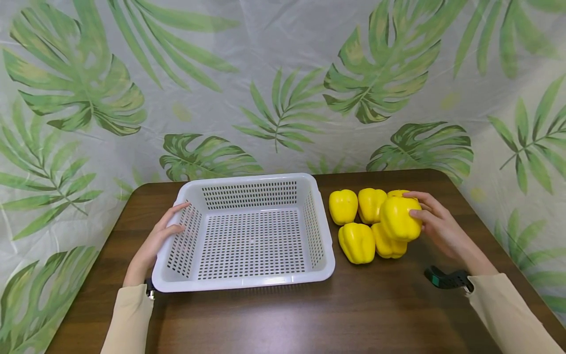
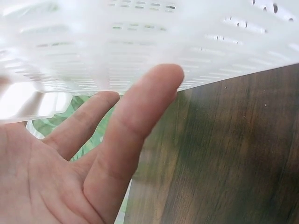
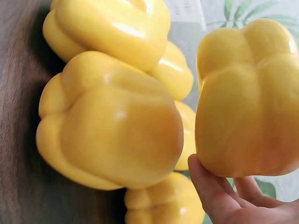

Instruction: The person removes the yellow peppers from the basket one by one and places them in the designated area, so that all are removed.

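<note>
A white perforated plastic basket (image 1: 247, 282) stands on the table. At its left side my left hand (image 1: 152, 241) grips the rim, with some fingers over the edge and others along the outer wall, as the left wrist view shows. My right hand (image 1: 435, 223) holds a yellow bell pepper (image 1: 401, 218) between thumb and fingers, raised above several more yellow bell peppers (image 1: 356, 243) grouped right of the basket. In the right wrist view the held pepper (image 3: 247, 102) is apart from a nearby pepper (image 3: 112, 126) on the table.
The dark wooden table (image 1: 283, 319) extends in front of the basket and out to the right. Behind it hangs a leaf-patterned cloth (image 1: 283, 88). A dark strap (image 1: 446, 279) is on the right wrist.
</note>
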Action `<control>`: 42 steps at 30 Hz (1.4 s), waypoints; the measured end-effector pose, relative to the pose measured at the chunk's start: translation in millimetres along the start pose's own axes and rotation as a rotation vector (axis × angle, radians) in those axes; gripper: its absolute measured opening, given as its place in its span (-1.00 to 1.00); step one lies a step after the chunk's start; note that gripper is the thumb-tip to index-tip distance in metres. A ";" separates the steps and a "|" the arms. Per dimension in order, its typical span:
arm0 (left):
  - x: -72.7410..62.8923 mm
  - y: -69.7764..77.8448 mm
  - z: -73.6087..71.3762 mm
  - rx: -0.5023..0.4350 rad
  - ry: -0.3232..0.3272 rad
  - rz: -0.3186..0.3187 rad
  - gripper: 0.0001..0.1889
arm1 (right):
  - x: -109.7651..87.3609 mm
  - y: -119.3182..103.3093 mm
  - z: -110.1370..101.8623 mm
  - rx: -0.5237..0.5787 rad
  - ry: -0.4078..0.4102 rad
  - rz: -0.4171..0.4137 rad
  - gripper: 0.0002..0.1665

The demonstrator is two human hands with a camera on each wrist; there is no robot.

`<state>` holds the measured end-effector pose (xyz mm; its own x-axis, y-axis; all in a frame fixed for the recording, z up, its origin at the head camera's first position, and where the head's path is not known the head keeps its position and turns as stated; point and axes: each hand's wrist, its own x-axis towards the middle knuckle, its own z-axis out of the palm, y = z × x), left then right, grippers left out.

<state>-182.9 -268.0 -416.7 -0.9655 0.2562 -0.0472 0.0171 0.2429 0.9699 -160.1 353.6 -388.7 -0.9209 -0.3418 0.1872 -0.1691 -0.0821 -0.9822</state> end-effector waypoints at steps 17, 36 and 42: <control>-0.2 -1.8 -0.4 -0.003 0.002 0.005 -0.43 | -20.9 10.1 -22.4 0.042 0.063 -0.029 -0.51; -0.4 -1.2 -0.5 -0.025 -0.010 0.008 -0.40 | -44.9 31.0 -47.0 -0.022 0.137 0.021 -0.52; -0.4 -1.3 -0.4 -0.026 -0.006 0.000 -0.40 | -46.5 40.4 -50.1 -0.099 0.159 0.098 -0.56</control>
<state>-182.7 -268.8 -417.9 -0.9640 0.2613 -0.0486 0.0101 0.2186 0.9758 -141.7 413.1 -437.9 -0.9771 -0.1909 0.0936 -0.1028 0.0392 -0.9939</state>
